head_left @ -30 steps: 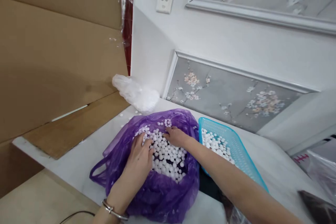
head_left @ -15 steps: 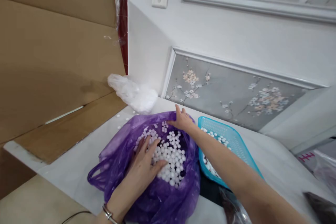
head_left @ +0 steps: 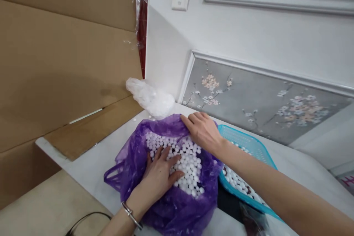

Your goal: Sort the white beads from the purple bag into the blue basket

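Observation:
A purple plastic bag (head_left: 171, 210) lies open on the white table (head_left: 94, 166), filled with small white balls (head_left: 190, 162). My left hand (head_left: 160, 175) rests flat on the balls inside the bag, fingers spread; a metal bracelet is on that wrist. My right hand (head_left: 203, 131) presses on the bag's far rim, fingers on the purple plastic. To the right of the bag stands a blue plastic basket (head_left: 249, 142) holding more white balls.
A white plastic bag (head_left: 152, 99) lies against the wall behind the purple bag, with a few loose balls near it. Large cardboard sheets (head_left: 61, 62) stand at the left. A black cable (head_left: 83, 221) runs along the near left edge.
My right hand has left the balls and moved to the bag's far rim, pressing it down. My left hand slid a little nearer over the balls. The view shifted.

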The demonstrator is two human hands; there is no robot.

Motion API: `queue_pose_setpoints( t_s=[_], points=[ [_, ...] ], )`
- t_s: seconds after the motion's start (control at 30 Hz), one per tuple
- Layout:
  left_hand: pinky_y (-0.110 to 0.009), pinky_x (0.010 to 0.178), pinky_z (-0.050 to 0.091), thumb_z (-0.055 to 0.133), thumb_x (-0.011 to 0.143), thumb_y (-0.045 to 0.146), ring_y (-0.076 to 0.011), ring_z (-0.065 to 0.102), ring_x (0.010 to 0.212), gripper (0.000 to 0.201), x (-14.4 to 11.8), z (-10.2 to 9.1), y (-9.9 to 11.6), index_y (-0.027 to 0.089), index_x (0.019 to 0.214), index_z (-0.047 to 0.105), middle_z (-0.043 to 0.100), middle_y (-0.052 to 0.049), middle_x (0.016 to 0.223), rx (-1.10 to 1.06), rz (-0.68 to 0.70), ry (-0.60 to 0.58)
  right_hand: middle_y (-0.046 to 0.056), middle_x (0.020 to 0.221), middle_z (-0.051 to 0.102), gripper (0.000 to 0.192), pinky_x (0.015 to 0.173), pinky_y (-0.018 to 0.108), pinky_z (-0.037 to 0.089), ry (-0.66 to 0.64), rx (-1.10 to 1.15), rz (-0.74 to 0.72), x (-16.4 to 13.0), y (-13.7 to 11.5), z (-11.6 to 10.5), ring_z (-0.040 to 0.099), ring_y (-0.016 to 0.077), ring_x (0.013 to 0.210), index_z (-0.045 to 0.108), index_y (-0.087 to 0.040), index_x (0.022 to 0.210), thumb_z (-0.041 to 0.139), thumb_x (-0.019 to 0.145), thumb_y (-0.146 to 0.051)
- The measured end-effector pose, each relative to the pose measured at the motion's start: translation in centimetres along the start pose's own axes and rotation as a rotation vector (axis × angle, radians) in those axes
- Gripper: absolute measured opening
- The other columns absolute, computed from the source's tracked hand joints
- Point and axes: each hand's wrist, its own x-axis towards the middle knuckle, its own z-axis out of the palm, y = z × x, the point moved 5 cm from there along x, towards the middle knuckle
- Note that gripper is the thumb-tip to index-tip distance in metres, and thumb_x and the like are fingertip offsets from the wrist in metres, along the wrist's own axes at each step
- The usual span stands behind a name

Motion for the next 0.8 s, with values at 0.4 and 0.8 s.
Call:
queue_pose_setpoints(
  t_s=[0.4, 0.8],
  points=[
    [-0.067, 0.104, 0.031, 0.061, 0.087, 0.034, -0.0406, 0.049, 0.128, 0.021, 0.1, -1.5, 0.3, 0.027, 0.099, 0.077, 0.063, -0.012, 0.131, -0.108, -0.043, 0.093, 0.008, 0.096, 0.067, 0.034, 0.066, 0.031, 0.039, 0.092, -0.038, 0.106, 0.0, 0.8, -1.2, 0.063, 0.0235, 0.086, 0.053, -0.020, 0.125, 0.049, 0.091, -0.017],
    [-0.057, 0.101, 0.038, 0.045, 0.095, 0.044, -0.0329, 0.052, 0.124, 0.040, 7.3, -4.1, -5.0, 0.020, 0.124, 0.059, 0.060, -0.015, 0.130, -0.018, -0.280, 0.174, 0.007, 0.102, 0.067, 0.038, 0.070, 0.032, 0.040, 0.141, 0.000, 0.049, 0.3, 0.1, -3.8, 0.063, 0.0229, 0.093, 0.051, -0.025, 0.131, 0.040, 0.097, -0.014]
  ],
)
